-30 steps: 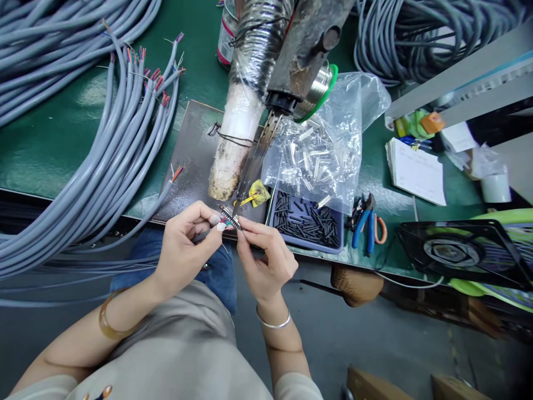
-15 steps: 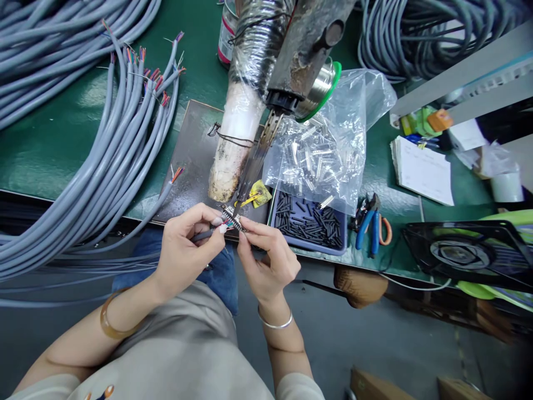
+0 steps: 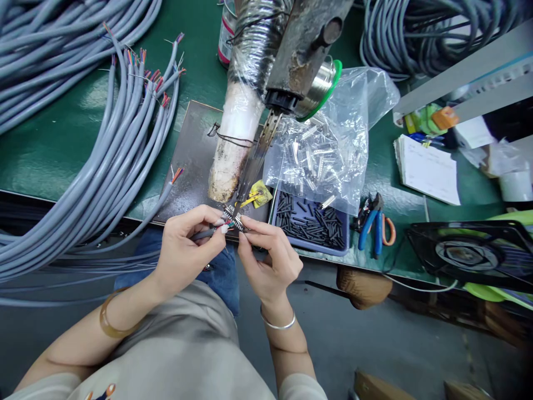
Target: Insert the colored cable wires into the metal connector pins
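My left hand (image 3: 186,250) pinches the end of a grey cable (image 3: 202,235) whose coloured wire ends stick out by my fingertips. My right hand (image 3: 266,255) pinches a small metal connector (image 3: 234,218) against those wires. Both hands sit at the front edge of the bench, right under the tip of a fixed soldering tool (image 3: 258,155) that slants down from a taped, foil-wrapped mount (image 3: 250,66). A dark work plate (image 3: 194,155) lies just behind my hands.
Bundles of grey cables (image 3: 108,150) with stripped ends cover the green bench at left. A clear bag of metal parts (image 3: 328,144), a blue tray of black sleeves (image 3: 310,225), blue-handled pliers (image 3: 372,228), a solder spool (image 3: 322,89), a notepad (image 3: 428,169) and a fan (image 3: 466,253) sit at right.
Both hands have lifted the cable end and connector slightly up toward the soldering tip. The grips are unchanged.
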The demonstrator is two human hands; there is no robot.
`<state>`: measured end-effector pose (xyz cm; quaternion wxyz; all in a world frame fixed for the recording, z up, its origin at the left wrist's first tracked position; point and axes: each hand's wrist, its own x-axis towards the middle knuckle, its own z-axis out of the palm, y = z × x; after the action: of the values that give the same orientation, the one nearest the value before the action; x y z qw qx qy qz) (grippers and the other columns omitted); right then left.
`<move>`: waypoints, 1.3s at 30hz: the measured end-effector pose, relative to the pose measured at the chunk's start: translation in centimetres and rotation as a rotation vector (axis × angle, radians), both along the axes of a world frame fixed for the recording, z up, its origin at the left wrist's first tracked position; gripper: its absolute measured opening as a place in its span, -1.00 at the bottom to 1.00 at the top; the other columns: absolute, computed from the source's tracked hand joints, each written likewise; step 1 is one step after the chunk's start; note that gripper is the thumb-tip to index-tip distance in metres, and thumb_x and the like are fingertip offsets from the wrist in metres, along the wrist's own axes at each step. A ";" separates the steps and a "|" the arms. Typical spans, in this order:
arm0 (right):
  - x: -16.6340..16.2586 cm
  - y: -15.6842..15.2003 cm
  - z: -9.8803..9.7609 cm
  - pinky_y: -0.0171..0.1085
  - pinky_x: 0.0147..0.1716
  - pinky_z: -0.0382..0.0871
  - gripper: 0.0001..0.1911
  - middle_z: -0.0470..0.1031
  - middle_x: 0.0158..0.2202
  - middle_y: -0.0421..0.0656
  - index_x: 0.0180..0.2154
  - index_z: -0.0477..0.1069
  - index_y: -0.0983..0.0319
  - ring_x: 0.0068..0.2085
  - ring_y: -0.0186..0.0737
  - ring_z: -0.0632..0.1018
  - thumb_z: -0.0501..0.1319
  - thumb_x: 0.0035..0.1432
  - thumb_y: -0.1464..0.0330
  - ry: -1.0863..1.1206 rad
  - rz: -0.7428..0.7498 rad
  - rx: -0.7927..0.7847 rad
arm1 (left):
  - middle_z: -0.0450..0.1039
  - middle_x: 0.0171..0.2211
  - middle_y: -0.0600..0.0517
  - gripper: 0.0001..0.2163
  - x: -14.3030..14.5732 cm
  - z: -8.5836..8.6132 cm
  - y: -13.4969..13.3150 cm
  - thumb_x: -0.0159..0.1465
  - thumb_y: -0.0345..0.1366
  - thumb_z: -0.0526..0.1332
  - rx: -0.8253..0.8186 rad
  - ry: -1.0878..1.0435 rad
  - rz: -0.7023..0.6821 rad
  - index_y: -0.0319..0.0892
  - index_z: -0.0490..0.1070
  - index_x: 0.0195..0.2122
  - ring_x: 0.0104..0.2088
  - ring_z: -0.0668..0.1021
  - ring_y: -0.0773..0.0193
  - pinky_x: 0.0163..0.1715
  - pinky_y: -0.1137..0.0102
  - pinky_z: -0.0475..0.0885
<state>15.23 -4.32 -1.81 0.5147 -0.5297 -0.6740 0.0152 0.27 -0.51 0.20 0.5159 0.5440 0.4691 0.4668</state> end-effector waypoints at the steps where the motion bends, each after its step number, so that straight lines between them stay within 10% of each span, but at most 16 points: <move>1: 0.0 0.0 0.0 -0.25 -0.23 0.68 -0.79 0.71 -0.13 -0.14 -0.23 0.46 0.13 -0.19 -0.20 0.74 0.35 0.20 0.55 -0.003 0.001 -0.001 | 0.58 -0.39 0.02 -0.91 0.0 0.0 0.0 0.17 -0.42 0.34 0.003 0.003 -0.002 -0.18 0.47 -0.45 -0.49 0.51 0.39 -0.60 0.55 0.34; 39: 0.2 0.1 0.3 -0.26 -0.23 0.67 -0.79 0.71 -0.12 -0.12 -0.25 0.48 0.15 -0.18 -0.23 0.72 0.35 0.19 0.57 0.007 0.029 -0.027 | 0.48 -0.47 0.07 -0.89 -0.2 0.1 0.3 0.18 -0.47 0.29 0.041 0.051 -0.016 -0.18 0.42 -0.45 -0.46 0.51 0.39 -0.58 0.56 0.30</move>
<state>15.42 -4.20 -1.51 0.5095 -0.5267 -0.6796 0.0336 0.07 -0.19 0.34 0.4963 0.5700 0.4677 0.4583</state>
